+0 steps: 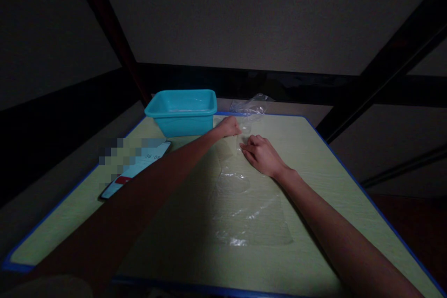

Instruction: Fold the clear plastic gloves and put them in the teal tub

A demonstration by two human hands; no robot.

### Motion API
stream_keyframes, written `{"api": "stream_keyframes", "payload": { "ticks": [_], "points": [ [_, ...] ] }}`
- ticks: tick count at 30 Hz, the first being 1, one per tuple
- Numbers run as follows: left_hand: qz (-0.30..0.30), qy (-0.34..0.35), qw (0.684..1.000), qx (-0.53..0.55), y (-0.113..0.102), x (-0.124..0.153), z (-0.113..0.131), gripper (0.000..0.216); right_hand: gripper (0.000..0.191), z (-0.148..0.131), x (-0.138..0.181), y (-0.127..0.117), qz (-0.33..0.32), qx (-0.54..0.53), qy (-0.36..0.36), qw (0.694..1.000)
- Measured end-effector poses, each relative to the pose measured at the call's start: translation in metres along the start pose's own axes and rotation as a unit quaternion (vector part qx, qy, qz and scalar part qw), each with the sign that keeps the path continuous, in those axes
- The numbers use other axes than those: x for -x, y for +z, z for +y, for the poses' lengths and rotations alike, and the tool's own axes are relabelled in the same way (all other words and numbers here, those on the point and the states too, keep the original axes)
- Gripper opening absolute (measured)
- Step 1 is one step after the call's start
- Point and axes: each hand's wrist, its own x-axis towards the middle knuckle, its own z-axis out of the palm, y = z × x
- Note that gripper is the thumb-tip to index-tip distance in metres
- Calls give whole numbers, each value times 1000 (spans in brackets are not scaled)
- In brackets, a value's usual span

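Left hand (230, 125) and right hand (261, 153) are pinching a clear bag (249, 216). Its long axis is running, narrow end first, toward the far edge of the surface (303, 153).

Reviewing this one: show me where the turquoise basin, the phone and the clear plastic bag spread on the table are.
Turquoise basin (185, 125): head view, front wall.
Phone (140, 166): head view, lit screen.
Clear plastic bag (252, 218): head view, wide near part.

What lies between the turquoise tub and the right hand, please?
In the head view, the left hand and part of the clear plastic lie between the turquoise tub and the right hand.
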Motion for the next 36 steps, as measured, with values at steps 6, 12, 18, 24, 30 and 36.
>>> {"api": "stream_keyframes", "payload": {
  "ticks": [6,12,18,24,30,36],
  "points": [
    [-17,-19,1000,12,-2,-1,4,24,29,-1,0,-2,-15,3,12,1000],
    [-39,-20,999,31,0,3,10,12,30,-1,0,-3,-13,-3,10,1000],
    [-30,-3,999,43,2,4,9,10,31,-1,0,-3,-13,0,10,1000],
    [-11,1,999,43,6,1,5,13,31,-1,0,-3,-14,-7,12,1000],
    [-8,-2,999,51,4,-1,8,11,31,-2,0,-3,-15,-3,13,1000],
    [8,-18,998,68,4,-2,11,15,31,-1,0,-1,-10,-1,8,1000]
  ]
}}
